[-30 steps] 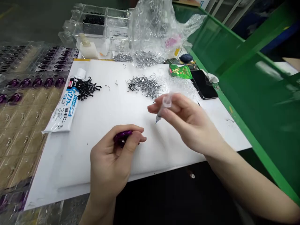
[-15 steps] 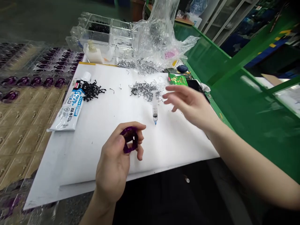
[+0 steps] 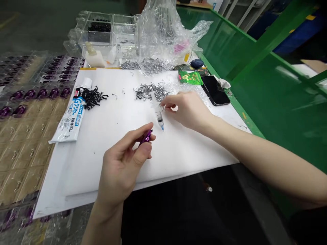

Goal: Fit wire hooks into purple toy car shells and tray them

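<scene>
My left hand (image 3: 125, 160) pinches a glossy purple ring-shaped piece (image 3: 146, 137) between thumb and fingers, held edge-on above the white work surface. My right hand (image 3: 185, 109) has its thumb and fingertips closed at the barrel of a clear syringe (image 3: 158, 115). The syringe lies tilted, its blue tip toward me and dark contents near that end. Just beyond the syringe is a pile of thin silver and black strips (image 3: 153, 89).
On the left lie a blue-and-white glue tube (image 3: 68, 119) and a heap of black strips (image 3: 94, 98). Farther left, trays (image 3: 28, 136) hold purple pieces. Behind stand clear plastic boxes (image 3: 113, 32) and crumpled plastic film (image 3: 160, 34). A green packet (image 3: 190, 77) and phone (image 3: 215, 90) lie right.
My right hand has come down and left to the syringe, closing its fingers there. The syringe has swung into a slant. My left hand has turned the purple piece from face-on to edge-on.
</scene>
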### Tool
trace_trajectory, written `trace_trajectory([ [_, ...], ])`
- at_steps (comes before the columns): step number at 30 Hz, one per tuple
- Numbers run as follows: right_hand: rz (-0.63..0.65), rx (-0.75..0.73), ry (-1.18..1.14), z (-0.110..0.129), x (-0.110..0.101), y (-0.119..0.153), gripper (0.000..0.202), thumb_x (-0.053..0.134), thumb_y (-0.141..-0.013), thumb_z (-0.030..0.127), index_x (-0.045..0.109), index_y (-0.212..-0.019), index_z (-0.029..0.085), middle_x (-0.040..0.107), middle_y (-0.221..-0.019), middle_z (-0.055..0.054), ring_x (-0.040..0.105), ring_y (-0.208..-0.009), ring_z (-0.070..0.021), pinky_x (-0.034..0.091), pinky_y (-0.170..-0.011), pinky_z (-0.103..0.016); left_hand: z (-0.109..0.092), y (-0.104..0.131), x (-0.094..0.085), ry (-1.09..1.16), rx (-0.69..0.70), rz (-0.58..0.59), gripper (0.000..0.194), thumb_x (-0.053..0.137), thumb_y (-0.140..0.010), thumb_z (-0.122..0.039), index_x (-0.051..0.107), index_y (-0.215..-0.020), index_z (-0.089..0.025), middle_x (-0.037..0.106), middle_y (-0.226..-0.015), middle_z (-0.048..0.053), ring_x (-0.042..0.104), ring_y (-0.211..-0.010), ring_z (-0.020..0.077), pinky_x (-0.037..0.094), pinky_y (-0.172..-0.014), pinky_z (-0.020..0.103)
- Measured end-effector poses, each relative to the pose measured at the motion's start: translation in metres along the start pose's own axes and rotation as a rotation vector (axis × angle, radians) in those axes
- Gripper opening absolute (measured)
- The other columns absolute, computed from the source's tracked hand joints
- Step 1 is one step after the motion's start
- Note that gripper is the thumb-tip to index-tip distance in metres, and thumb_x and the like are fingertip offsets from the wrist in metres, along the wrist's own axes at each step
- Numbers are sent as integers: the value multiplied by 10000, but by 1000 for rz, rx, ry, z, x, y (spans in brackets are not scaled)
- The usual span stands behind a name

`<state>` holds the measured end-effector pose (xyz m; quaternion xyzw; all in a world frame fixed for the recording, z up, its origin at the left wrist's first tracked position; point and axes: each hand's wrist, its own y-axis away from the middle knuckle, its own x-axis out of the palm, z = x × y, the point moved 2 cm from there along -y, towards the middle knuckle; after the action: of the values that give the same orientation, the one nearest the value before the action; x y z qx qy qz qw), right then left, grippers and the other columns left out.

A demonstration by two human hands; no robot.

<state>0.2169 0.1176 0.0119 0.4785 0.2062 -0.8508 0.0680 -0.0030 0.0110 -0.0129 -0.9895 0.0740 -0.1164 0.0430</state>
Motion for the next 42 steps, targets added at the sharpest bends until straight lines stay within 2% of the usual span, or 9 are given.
trace_trajectory([
  [4,-109,-57,-207,8,-20,22,244,757,-888,72,883,-992,253,846,-946,-23,769,-802,-232,599,-738,-370,-1,0,0,31,-8,-17,296,903,-953,-263,879,-1238,-340,875,-1097,36,828,-1050,184,642,-748,169],
  [7,-240,-163,-410,24,-35,50,244,793,-958,143,898,-1049,344,863,-1034,7,804,-889,-232,658,-771,-376,-3,1,1,16,-15,-5,200,912,-947,-299,909,-1145,-333,903,-1069,24,855,-957,163,662,-754,160],
  [15,-154,-428,-427,55,-41,80,299,772,-994,84,890,-1157,305,866,-1089,-25,836,-906,-182,716,-792,-267,-8,3,1,-49,-22,88,204,914,-945,-316,908,-1140,-376,900,-1135,-9,863,-1061,171,680,-969,188],
  [18,-148,-360,-500,56,-40,80,312,804,-977,108,888,-1142,359,867,-1068,15,835,-881,-188,727,-784,-287,-10,3,2,-54,-35,85,214,922,-935,-279,912,-1128,-371,903,-1112,-6,865,-1037,171,689,-956,197],
  [24,-102,242,-1088,52,-22,85,281,914,-903,128,901,-1064,357,874,-963,26,852,-871,-173,733,-808,-251,-8,2,4,-86,84,6,527,1000,-772,-66,891,-1198,-357,878,-1173,0,820,-1087,192,682,-1008,268],
  [27,-101,336,-1207,56,-9,87,273,965,-843,131,906,-1015,336,877,-967,16,859,-906,-188,731,-827,-246,-8,3,5,-177,171,-45,489,992,-766,-42,889,-1155,-320,850,-1136,15,797,-1089,202,680,-969,278],
  [30,-169,334,-1242,66,0,88,351,994,-781,89,900,-1026,322,871,-909,28,857,-866,-183,732,-834,-245,-7,2,7,-204,204,-76,455,978,-790,-58,870,-1161,-298,834,-1108,25,801,-996,192,684,-843,260],
  [35,-363,250,-1100,80,9,93,324,897,-873,46,886,-1047,319,871,-993,36,847,-897,-166,732,-818,-251,-7,1,8,-201,213,-88,463,953,-800,-34,850,-1173,-287,810,-1084,13,781,-939,161,658,-777,221],
  [42,-243,93,-886,78,6,88,267,824,-974,118,873,-1148,315,852,-1091,-15,807,-991,-205,708,-887,-348,-8,3,6,-148,138,-95,428,942,-804,-40,844,-1152,-269,787,-1010,11,759,-870,159,656,-650,200],
])
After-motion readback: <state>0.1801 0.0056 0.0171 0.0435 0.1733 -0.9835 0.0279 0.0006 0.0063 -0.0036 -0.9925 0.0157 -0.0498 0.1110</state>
